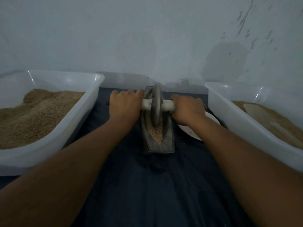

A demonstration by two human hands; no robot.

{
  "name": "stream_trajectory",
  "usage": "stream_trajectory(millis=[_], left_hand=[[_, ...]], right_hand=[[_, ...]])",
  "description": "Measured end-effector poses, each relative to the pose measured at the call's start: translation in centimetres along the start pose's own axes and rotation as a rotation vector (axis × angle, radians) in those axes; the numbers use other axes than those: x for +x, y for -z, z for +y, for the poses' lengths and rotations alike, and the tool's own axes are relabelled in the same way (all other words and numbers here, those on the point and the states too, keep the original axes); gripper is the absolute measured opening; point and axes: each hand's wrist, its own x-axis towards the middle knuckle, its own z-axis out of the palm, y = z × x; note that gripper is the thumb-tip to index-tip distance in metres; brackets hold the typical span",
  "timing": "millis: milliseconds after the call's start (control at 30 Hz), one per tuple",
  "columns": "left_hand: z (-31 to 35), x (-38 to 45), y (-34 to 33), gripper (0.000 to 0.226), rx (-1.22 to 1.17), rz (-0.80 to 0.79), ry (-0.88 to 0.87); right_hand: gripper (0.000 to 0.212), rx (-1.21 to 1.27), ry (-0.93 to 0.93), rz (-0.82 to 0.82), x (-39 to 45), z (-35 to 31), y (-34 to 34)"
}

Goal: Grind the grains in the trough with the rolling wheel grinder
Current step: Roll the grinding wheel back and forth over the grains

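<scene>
Both hands, left hand (125, 104) and right hand (186, 110), grip the wheel grinder (156, 106) axle. Grains (156, 133) in the trough (148, 141) look mostly whole, so grinding seems far from finished.

Before you, the narrow grey metal trough (148, 141) holds pale grains (156, 134), with the grey metal wheel (156, 105) standing in them. Translucent white plastic tubs flank it left (54, 140) and right (229, 118); a round white plate (195, 131) lies just right.
</scene>
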Motion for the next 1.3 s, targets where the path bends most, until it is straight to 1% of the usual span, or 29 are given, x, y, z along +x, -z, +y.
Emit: stream_trajectory(millis=[100,267,367,533,733,800,933,1033,1167,1300], left_hand=[[-0.1,0.4,-0.5,0.015,0.01,0.03,-0.011],[-0.2,1.5,-1.5,0.025,0.018,0.075,-0.023],[-0.3,2.4,-2.1,0.024,0.012,0.09,-0.023],[-0.3,3.3,-2.6,0.023,0.024,0.098,-0.039],[-0.2,2.8,-2.3,0.02,0.02,0.108,-0.032],[-0.1,2.2,-2.1,0.02,0.015,0.114,-0.024],[0.1,0.8,-1.5,0.02,0.002,0.115,-0.02],[0.1,0.0,-0.9,0.021,0.006,0.107,-0.014],[0.2,-1.0,-0.3,0.028,0.016,0.105,-0.022],[0.3,-1.8,0.2,0.027,0.017,0.126,-0.023]], right_hand=[[0.017,0.011,-0.001,-0.037,0.9,0.1,0.2],[0.034,0.069,0.007,-0.268,2.7,0.5,1.3],[0.04,0.069,0.028,-0.311,3.7,0.5,1.5],[0.044,0.032,0.017,-0.299,4.7,0.5,1.2],[0.044,0.059,-0.014,-0.235,4.1,0.5,0.8],[0.038,0.067,-0.014,-0.214,3.5,0.6,0.7],[0.021,0.068,0.007,-0.149,2.1,0.5,0.9],[0.016,0.065,0.011,-0.118,1.0,0.3,0.9],[0.021,0.044,0.035,-0.041,-0.2,0.4,0.5],[0.031,0.013,0.037,0.029,-1.5,0.3,0.2]])
